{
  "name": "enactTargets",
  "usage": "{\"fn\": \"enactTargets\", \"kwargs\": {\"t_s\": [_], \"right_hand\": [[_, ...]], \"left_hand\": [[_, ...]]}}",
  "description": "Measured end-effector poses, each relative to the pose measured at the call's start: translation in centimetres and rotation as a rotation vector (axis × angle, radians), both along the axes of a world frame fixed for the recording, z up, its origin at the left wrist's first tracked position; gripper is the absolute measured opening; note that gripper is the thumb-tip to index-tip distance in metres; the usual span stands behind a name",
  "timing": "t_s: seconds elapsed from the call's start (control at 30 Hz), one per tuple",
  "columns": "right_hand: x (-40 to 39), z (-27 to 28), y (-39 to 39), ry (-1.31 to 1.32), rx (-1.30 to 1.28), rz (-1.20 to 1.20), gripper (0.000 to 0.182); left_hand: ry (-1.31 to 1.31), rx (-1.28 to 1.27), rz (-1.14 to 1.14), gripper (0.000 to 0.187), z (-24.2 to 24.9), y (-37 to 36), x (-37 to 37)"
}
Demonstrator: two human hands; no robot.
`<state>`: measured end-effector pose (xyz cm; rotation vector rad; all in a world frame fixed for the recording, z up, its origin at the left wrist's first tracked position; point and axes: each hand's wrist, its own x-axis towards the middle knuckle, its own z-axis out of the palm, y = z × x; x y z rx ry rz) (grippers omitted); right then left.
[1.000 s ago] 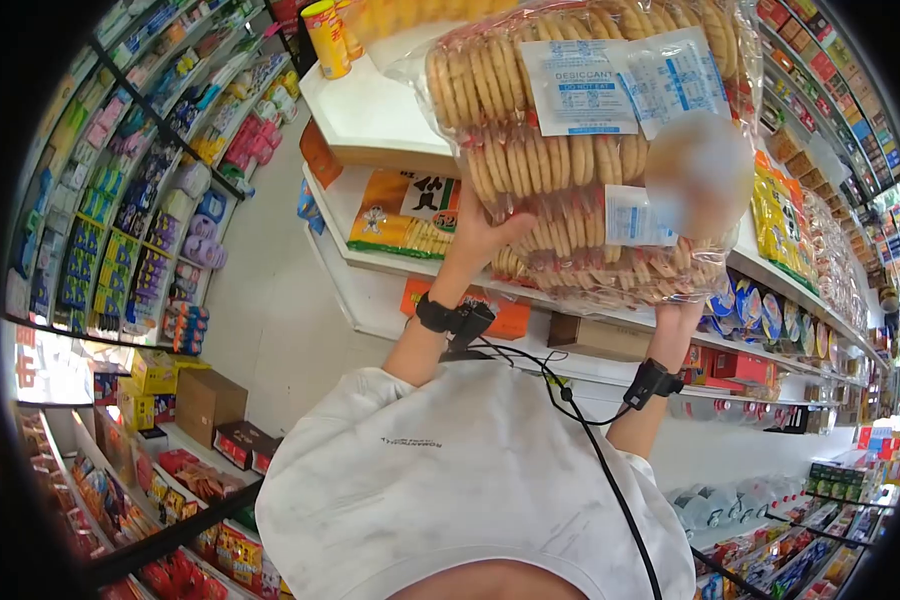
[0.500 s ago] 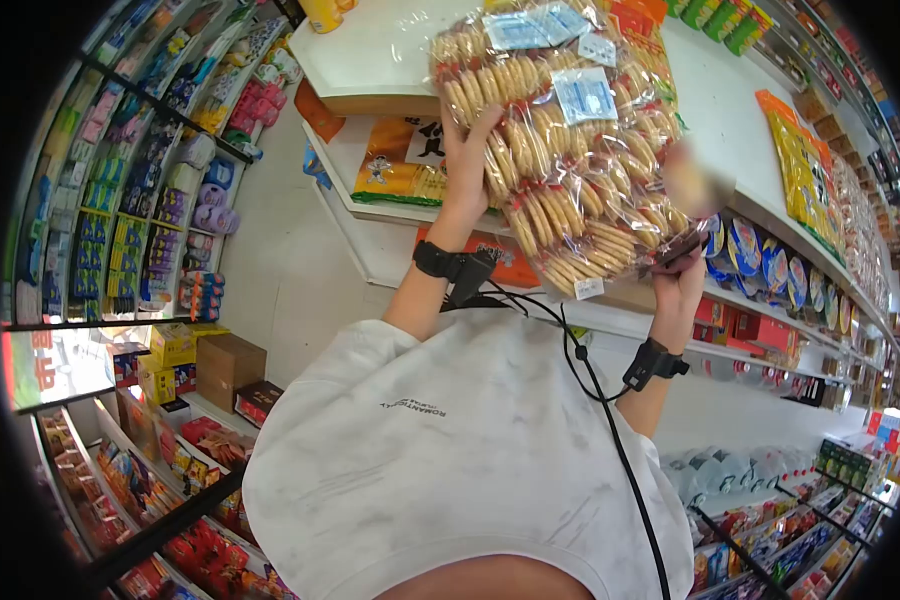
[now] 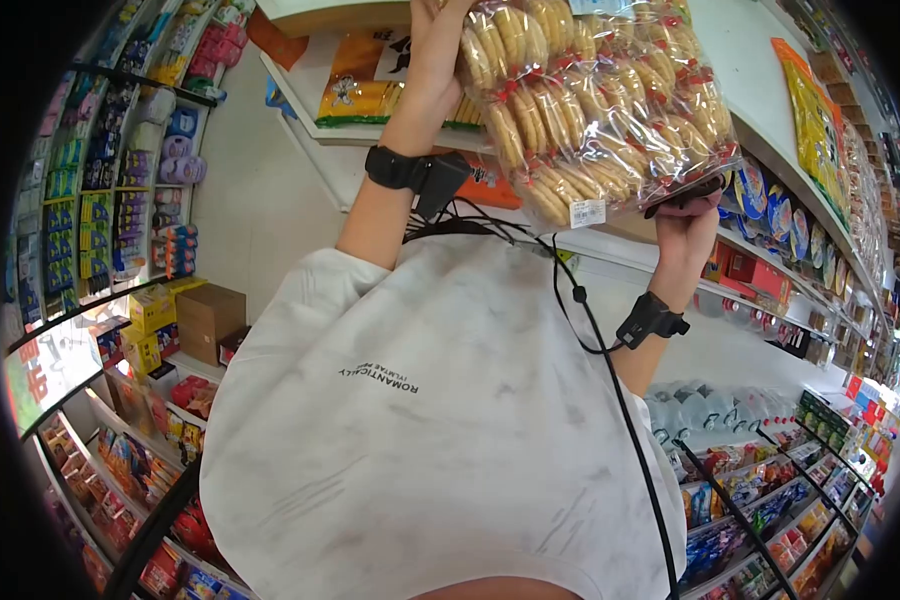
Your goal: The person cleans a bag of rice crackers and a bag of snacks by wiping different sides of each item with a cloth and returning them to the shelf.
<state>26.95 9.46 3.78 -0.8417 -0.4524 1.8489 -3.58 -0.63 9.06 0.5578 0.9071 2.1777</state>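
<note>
Clear plastic wraps a large pack of round biscuits (image 3: 600, 110), which is held up between both hands. The left hand (image 3: 440, 45) grips its left edge, some fingers running past the top of the view; the right hand (image 3: 688, 205) clasps the lower right corner from below, its fingers partly hidden by the wrap. Between the two grips, at the pack's lower edge, sits a white label (image 3: 587, 213) whose print is too small to read. A blue-and-white sachet (image 3: 602, 6) shows at the top, cut off by the frame.

Just beside the left grip, an orange-and-yellow bag (image 3: 355, 85) lies on a white shelf (image 3: 345, 132), bearing a small cartoon figure, the character 旺 and a larger black one partly hidden by the hand. Below and to the right of that grip, a red-orange packet (image 3: 485, 190) carries dark writing I cannot make out. To the right of the right grip stand round blue lids (image 3: 752, 190), with red boxes (image 3: 750, 270) below them. Nearer the body than both grips, the white shirt (image 3: 420, 440) reads "ROMANTICALLY", upside down, beside a smaller, unclear line. Black bands circle both wrists.
</note>
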Motion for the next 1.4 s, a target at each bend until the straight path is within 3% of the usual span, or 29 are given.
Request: {"fn": "enactTargets", "kwargs": {"t_s": [0.17, 0.23, 0.3, 0.37, 0.47, 0.57, 0.6, 0.7, 0.8, 0.87, 0.93, 1.0, 1.07, 1.1, 1.13, 1.17, 1.23, 1.27, 1.3, 1.4], "right_hand": [[0.9, -1.3, 0.4, 0.040, 0.084, 0.108, 0.018], [2.1, -2.9, 2.0, 0.234, 0.063, 0.242, 0.018], [2.9, -3.9, 2.4, 0.254, 0.028, 0.226, 0.018], [0.8, -1.5, 0.8, 0.107, -0.012, 0.059, 0.019], [3.1, -3.7, 2.5, 0.334, 0.012, 0.305, 0.020], [-1.0, 0.7, -0.7, -0.093, -0.030, -0.148, 0.022], [1.7, -1.9, 1.0, 0.063, 0.050, 0.115, 0.032], [1.5, -2.6, 1.8, 0.049, 0.041, 0.058, 0.033], [0.0, -0.6, 0.6, 0.035, 0.054, 0.004, 0.028], [-0.6, 2.6, -0.9, 0.025, 0.040, -0.042, 0.022], [3.3, 0.3, 1.5, -0.015, 0.195, 0.010, 0.016], [5.4, 1.1, 3.4, -0.067, 0.303, -0.411, 0.020], [2.5, 6.6, 2.5, -0.293, 0.484, -0.805, 0.041], [1.6, 7.5, 2.8, -0.519, 0.582, -0.899, 0.052], [-0.7, 9.4, 1.3, -0.981, 0.582, -0.920, 0.052], [-2.5, 11.8, -0.7, -1.044, 0.716, -0.646, 0.041], [-4.7, 9.3, -0.8, -1.292, 1.366, -0.274, 0.038], [-6.1, 8.5, -1.8, -1.290, 1.487, 0.020, 0.049], [-7.5, 7.2, -3.9, -1.461, 1.560, 0.099, 0.055], [-8.1, 6.2, -7.1, -1.469, 1.420, 0.174, 0.063]], "left_hand": [[0.013, 0.052, -0.021, 0.073, -1.2, 0.0, -0.6], [0.012, 0.039, -0.013, 0.074, -1.4, 0.2, -0.8], [-0.004, 0.022, -0.017, 0.076, -1.5, 0.1, -0.9], [-0.030, 0.006, -0.034, 0.077, -1.3, -0.1, -0.9], [-0.139, 0.127, -0.039, 0.081, -1.9, -0.2, -0.6], [-0.046, 0.026, -0.063, 0.059, -8.0, -0.9, -1.1], [-0.019, -0.002, -0.096, 0.067, -6.9, -1.6, 0.6], [-0.165, 0.020, -0.203, 0.068, -11.2, -2.0, 3.9], [-0.376, 0.044, -0.412, 0.069, -9.5, -3.3, 3.8], [-0.376, -0.022, -0.348, 0.069, -9.5, -3.1, 3.8], [-0.432, 0.034, -0.416, 0.068, -9.4, -3.2, 3.9], [-0.420, 0.099, -0.467, 0.064, -8.1, -3.5, 4.5], [-0.405, 0.022, -0.348, 0.064, -10.3, -3.2, 3.9], [-0.413, 0.016, -0.345, 0.064, -9.9, -3.0, 4.3], [-0.410, -0.001, -0.334, 0.064, -8.9, -3.1, 4.1], [-0.415, -0.016, -0.319, 0.064, -8.5, -3.2, 4.0], [-0.412, -0.042, -0.279, 0.063, -8.2, -3.2, 4.2], [-0.412, -0.050, -0.256, 0.063, -8.1, -3.1, 4.2], [-0.410, -0.052, -0.237, 0.062, -8.2, -3.0, 4.1], [-0.414, -0.031, -0.237, 0.062, -8.6, -2.7, 3.5]]}}
